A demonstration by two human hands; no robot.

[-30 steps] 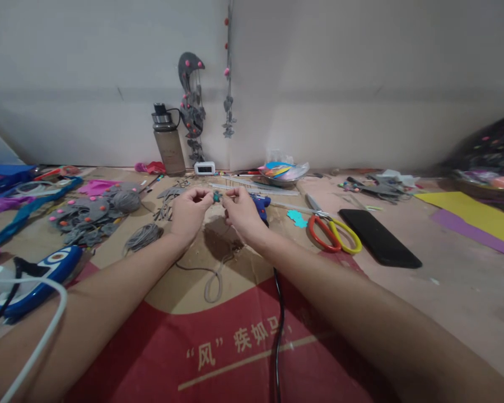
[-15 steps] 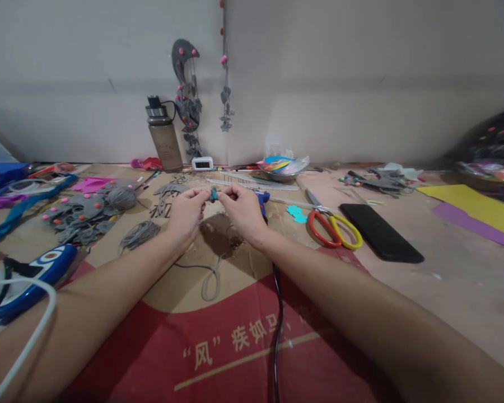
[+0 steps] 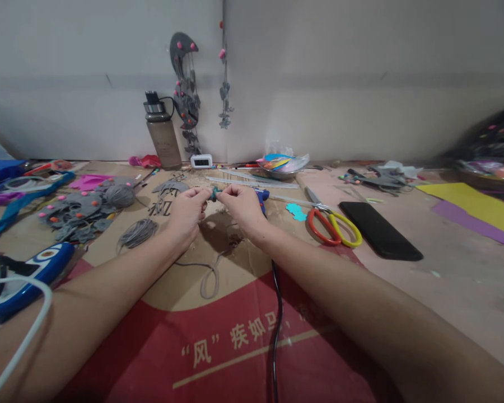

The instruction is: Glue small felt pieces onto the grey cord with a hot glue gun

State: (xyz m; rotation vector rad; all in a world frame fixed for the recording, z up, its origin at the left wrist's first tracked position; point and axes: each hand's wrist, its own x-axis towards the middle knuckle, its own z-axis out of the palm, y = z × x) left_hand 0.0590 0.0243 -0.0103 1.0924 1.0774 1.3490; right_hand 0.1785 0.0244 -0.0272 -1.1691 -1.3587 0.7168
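Observation:
Between my two hands is a small teal piece (image 3: 214,193), pinched from both sides above the cardboard; its exact shape is mostly covered by my fingers. My left hand (image 3: 190,210) is closed on its left edge, fingertips together. From the other side my right hand (image 3: 242,208) grips it with thumb and forefinger. Grey cord (image 3: 210,282) lies looped on the cardboard below my hands. Just behind my right hand shows a blue glue gun (image 3: 261,196), partly hidden, with a black cable (image 3: 278,313) running toward me.
Right of my hands lie turquoise cut-outs (image 3: 296,211), scissors (image 3: 335,226) with red and yellow handles, and a black phone (image 3: 380,230). On the left are a cord bundle (image 3: 138,233) and grey felt pieces with pompoms (image 3: 82,210). A bottle (image 3: 163,140) stands by the wall.
The whole view has shifted very slightly. Both hands keep their pinch on the teal piece, with only a tiny movement of the fingers.

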